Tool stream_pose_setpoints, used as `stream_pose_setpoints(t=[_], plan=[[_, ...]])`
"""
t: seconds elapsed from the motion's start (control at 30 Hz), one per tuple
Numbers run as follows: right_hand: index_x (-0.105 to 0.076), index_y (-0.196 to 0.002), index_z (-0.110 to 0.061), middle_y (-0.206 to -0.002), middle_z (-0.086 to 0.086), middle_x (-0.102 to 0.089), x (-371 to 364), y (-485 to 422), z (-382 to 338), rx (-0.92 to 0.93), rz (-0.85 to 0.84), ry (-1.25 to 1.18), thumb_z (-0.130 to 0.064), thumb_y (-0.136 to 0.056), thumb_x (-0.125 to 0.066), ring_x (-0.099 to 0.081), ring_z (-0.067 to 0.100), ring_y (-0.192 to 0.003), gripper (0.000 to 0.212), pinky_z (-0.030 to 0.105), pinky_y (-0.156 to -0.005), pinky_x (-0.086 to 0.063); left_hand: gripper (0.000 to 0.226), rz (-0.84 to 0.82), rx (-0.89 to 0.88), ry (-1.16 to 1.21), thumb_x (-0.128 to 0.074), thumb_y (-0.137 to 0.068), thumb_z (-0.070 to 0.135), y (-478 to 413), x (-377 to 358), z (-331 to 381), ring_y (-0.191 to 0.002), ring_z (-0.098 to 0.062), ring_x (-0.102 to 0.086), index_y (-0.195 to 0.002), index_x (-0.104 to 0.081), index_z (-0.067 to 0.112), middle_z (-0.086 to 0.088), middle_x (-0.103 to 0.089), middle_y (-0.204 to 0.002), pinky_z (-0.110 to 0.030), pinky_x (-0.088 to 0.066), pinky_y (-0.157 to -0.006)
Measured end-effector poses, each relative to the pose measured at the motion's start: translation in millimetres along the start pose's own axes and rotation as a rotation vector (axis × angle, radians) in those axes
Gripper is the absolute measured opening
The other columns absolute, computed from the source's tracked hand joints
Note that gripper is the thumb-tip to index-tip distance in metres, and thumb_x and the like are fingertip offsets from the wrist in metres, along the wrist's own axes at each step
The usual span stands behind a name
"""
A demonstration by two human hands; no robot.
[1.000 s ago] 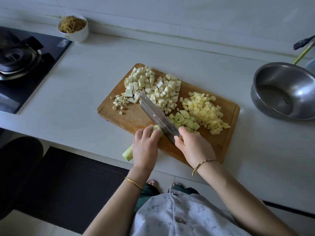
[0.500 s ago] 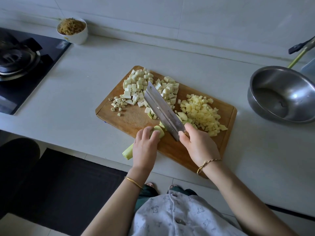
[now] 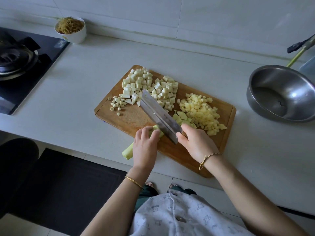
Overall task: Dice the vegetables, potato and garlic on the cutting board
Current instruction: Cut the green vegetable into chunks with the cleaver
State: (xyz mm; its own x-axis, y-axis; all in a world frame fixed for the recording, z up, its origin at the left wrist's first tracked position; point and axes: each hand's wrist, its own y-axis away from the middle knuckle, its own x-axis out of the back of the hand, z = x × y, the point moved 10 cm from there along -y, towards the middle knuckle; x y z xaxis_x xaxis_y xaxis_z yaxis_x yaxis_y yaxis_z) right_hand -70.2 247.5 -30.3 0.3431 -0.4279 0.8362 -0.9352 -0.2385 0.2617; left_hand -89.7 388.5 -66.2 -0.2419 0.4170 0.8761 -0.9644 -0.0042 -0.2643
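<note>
- My right hand (image 3: 197, 143) is gripping the cleaver (image 3: 158, 114), fingers curled round a handle that the hand is hiding.
- The blade is lying slantwise across the cutting board (image 3: 134, 116), its near end sitting at the cut end of the pale green stalk (image 3: 127, 151), just beside my left fingertips.
- My left hand (image 3: 144, 147) is holding that stalk down, fingers curled over it. The uncut end is sticking out past the board's near edge.
- A few green pieces (image 3: 180, 116) are lying on the board just right of the blade.
- The board is carrying three more heaps: white cubes (image 3: 148, 86) at the far side, garlic bits (image 3: 117, 103) at the far left and yellow potato dice (image 3: 201, 111) at the right.
- The board is lying at an angle on a pale countertop (image 3: 85, 92), near its front edge.
- A steel bowl (image 3: 298, 86) is standing well to the right, with a green-handled tool (image 3: 296, 57) behind it.
- A black hob (image 3: 25, 77) is occupying the left end, with a metal pot lid (image 3: 15, 60) on it.
- A white cup (image 3: 76, 36) is standing by the tiled wall (image 3: 204, 19), holding what appears to be yellowish shreds; the view is too small to be sure.
- A dark mat (image 3: 68, 193) is covering the floor below the counter.
</note>
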Motion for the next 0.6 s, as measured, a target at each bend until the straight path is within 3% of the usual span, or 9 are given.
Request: stream_pose_setpoints(t=[0.23, 0.37, 0.6], plan=[[-0.035, -0.087, -0.018, -0.064, -0.001, -0.049, -17.6, -7.0, 1.5, -0.037, 0.009, 0.063, -0.032, -0.100, -0.040, -0.048, 0.025, -0.062, 0.020, 0.031, -0.047, -0.030, 0.032, -0.014, 0.023, 0.023, -0.079, -0.072, 0.007, -0.1, -1.4, -7.0, -0.098, -0.039, -0.057, -0.102, -0.068, 0.012, -0.015, -0.062, -0.111, -0.046, -0.052, -0.078], [-0.034, -0.084, -0.016, -0.056, -0.004, -0.040, -15.3, -6.7, 6.7, -0.053, 0.030, 0.018, -0.031, -0.100, -0.040, -0.039, 0.020, -0.051, 0.023, 0.030, -0.042, -0.022, 0.035, -0.034, 0.022, 0.051, -0.076, -0.075, 0.004, 1.5, -3.8, -12.0, -0.102, -0.039, -0.056, -0.108, -0.067, 0.014, -0.016, -0.060, -0.115, -0.046, -0.052, -0.079], [-0.033, -0.081, -0.018, -0.054, -0.006, -0.037, 4.6, -0.6, 4.1, -0.010, 0.101, 0.011, -0.032, -0.100, -0.042, -0.034, 0.010, -0.045, 0.025, 0.028, -0.041, -0.021, 0.037, -0.038, 0.024, 0.064, -0.077, -0.072, 0.002, -2.0, -4.4, -6.5, -0.099, -0.039, -0.057, -0.107, -0.067, 0.011, -0.015, -0.062, -0.112, -0.046, -0.053, -0.077]])
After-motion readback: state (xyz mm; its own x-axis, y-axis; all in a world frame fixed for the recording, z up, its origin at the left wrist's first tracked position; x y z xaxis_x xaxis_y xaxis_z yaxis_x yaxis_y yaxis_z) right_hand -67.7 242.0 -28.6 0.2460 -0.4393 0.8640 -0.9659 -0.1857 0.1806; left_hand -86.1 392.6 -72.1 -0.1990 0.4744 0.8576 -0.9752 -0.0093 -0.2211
